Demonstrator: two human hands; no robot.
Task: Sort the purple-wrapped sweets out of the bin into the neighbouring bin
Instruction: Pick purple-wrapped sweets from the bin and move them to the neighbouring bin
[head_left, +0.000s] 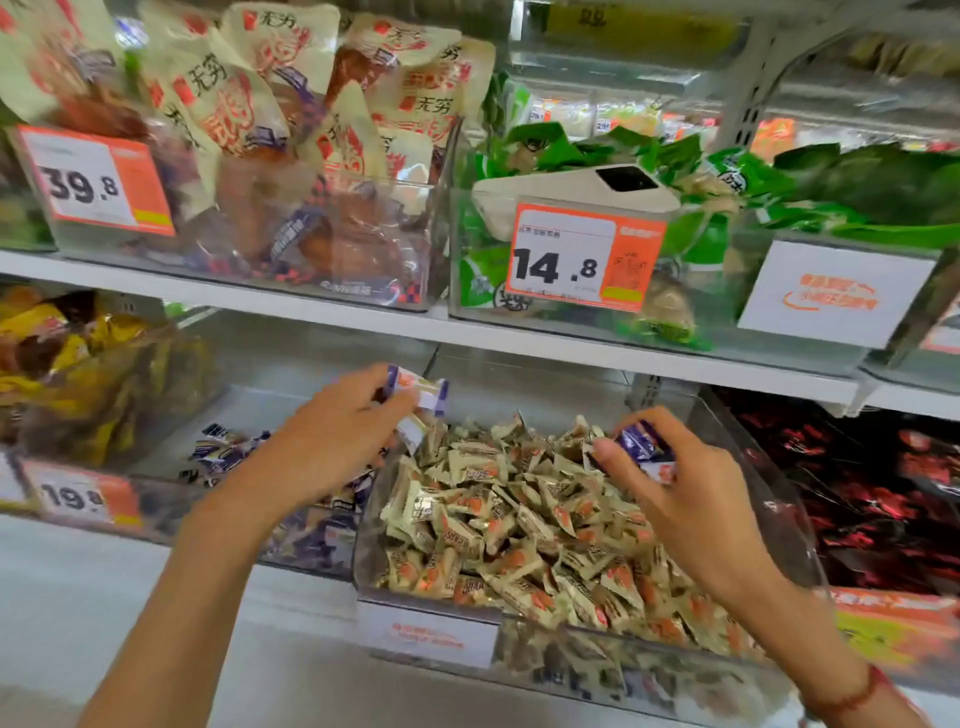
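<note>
Bright, even light; blurred, warped edges

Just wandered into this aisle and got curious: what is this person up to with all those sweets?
A person is picking purple-wrapped sweets out of a clear plastic bin full of cream-and-orange wrapped sweets. The left hand holds purple-and-white wrapped sweets near the wall shared with the neighbouring clear bin, which already holds purple-wrapped pieces. The right hand pinches another purple-wrapped sweet just above the cream pile. Neither handful has been dropped yet.
</note>
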